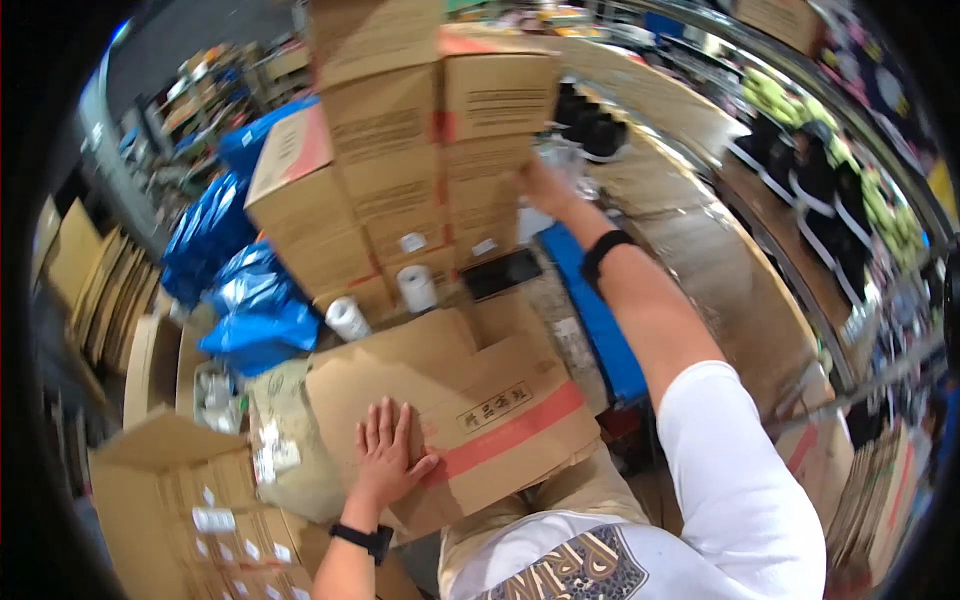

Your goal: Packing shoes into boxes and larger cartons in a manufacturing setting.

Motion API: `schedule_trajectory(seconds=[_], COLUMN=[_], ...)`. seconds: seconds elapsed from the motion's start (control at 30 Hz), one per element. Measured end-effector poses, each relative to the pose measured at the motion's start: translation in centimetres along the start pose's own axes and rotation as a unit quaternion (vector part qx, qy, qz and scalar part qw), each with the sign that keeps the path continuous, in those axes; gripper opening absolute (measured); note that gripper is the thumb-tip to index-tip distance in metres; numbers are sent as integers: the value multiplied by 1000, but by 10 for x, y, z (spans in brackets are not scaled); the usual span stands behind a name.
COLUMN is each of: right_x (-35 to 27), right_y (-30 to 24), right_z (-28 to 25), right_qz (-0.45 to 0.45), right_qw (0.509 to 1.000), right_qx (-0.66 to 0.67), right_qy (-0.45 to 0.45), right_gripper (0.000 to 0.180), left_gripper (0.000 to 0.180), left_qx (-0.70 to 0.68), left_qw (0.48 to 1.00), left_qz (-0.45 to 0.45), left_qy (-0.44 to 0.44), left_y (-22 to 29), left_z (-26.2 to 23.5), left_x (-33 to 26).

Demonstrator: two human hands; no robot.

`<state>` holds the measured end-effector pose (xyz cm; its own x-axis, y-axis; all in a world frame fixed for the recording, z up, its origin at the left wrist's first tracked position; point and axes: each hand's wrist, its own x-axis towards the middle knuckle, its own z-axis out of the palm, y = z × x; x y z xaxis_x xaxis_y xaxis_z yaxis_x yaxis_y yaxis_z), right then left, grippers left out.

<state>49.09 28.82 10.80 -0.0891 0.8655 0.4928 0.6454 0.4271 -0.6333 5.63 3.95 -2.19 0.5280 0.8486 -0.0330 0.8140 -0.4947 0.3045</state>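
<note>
Your left hand (385,452) lies flat, fingers spread, on the flattened carton (470,410); it looks light, stiff, so grip its edges. Your right hand (545,186) reaches the stacked boxes (440,150); I cannot tell its grip.

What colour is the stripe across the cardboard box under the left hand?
Red, a diagonal band on the brown cardboard box beside the left hand; head view.

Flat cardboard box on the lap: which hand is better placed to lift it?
Left, most likely. The left hand already lies palm-down on the flat cardboard box. The right hand is stretched far forward against the stack of cartons, well away from it.
</note>
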Motion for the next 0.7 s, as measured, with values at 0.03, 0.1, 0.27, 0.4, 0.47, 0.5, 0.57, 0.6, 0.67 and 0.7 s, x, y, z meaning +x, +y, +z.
schedule_trajectory(seconds=[0.03,0.1,0.27,0.4,0.47,0.5,0.57,0.6,0.67,0.7], right_x=[-1,-9,-49,-88,-106,-120,-128,-129,-131,-131], right_y=[0,-60,-60,-109,-131,-141,-148,-149,-151,-153], right_z=[9,45,-72,-151,-175,-199,-255,-291,-350,-371], right_qz=[24,29,30,62,56,59,73,109,179,210], right_qw=[984,971,962,966,950,927,903,890,846,815], right_qx=[-177,-224,-272,-252,-306,-370,-423,-442,-499,-536], right_qy=[15,-75,2,2,4,4,33,36,55,70], right_gripper=[63,65,40,28,27,26,25,26,27,27], left_gripper=[94,95,98,100,98,98,101,87,89,90], left_qx=[-8,-11,-11,-8,3,1,-3,79,71,64], left_qw=[1000,997,998,997,994,996,997,997,997,996], left_qz=[-15,-73,-41,-53,-83,-68,-46,-7,10,14], left_qy=[-9,-28,-54,-58,-66,-63,-65,8,-24,-58], left_y=[-3,-27,-7,-8,1,4,-2,-4,-8,-14], left_z=[0,-6,-7,-7,-23,-21,-11,0,-6,-10], left_x=[-4,-34,-17,-20,-24,-15,-11,-12,-10,-13])
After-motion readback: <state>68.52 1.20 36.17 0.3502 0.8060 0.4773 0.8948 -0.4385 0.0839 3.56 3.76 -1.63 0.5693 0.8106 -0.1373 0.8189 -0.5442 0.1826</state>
